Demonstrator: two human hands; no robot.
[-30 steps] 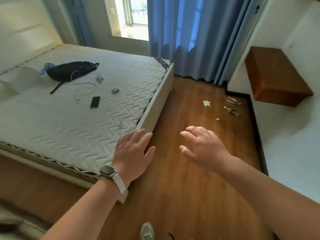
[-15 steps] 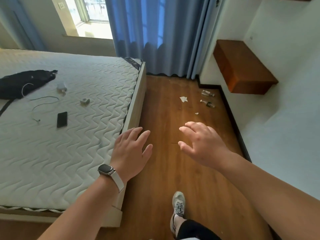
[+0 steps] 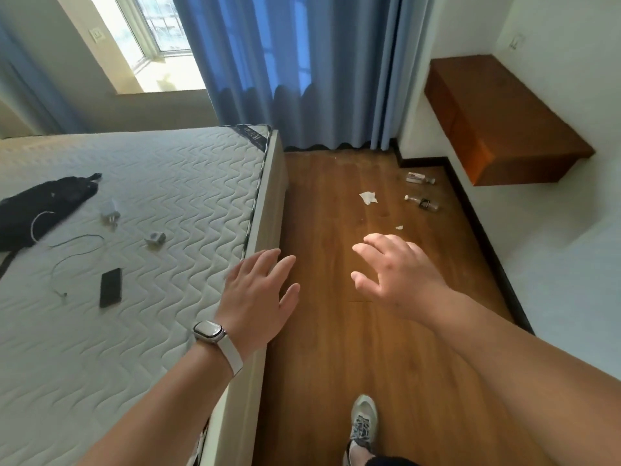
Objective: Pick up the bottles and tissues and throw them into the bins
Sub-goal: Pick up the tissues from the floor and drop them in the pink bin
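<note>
Two small clear bottles lie on the wooden floor near the far right wall: one point(image 3: 420, 178) farther back, the other point(image 3: 422, 202) with a dark label closer. A crumpled white tissue point(image 3: 368, 197) lies left of them, and a smaller white scrap point(image 3: 399, 227) sits nearer to me. My left hand point(image 3: 258, 294), with a watch on its wrist, hovers over the bed's edge, fingers straight, holding nothing. My right hand point(image 3: 393, 274) is stretched out above the floor, fingers spread and relaxed, empty, well short of the scrap. No bin is in view.
A bed with a white quilted mattress point(image 3: 151, 264) fills the left; on it lie a black bag point(image 3: 40, 203), cables, a phone point(image 3: 110, 286) and small chargers. A wooden wall-mounted cabinet point(image 3: 497, 119) juts out at right. Blue curtains point(image 3: 302, 68) hang ahead. My shoe point(image 3: 363, 422) stands on the floor.
I have walked forward along the bed and turned right; the bottles and tissue are now closer and more central. Both hands stay outstretched and empty.
</note>
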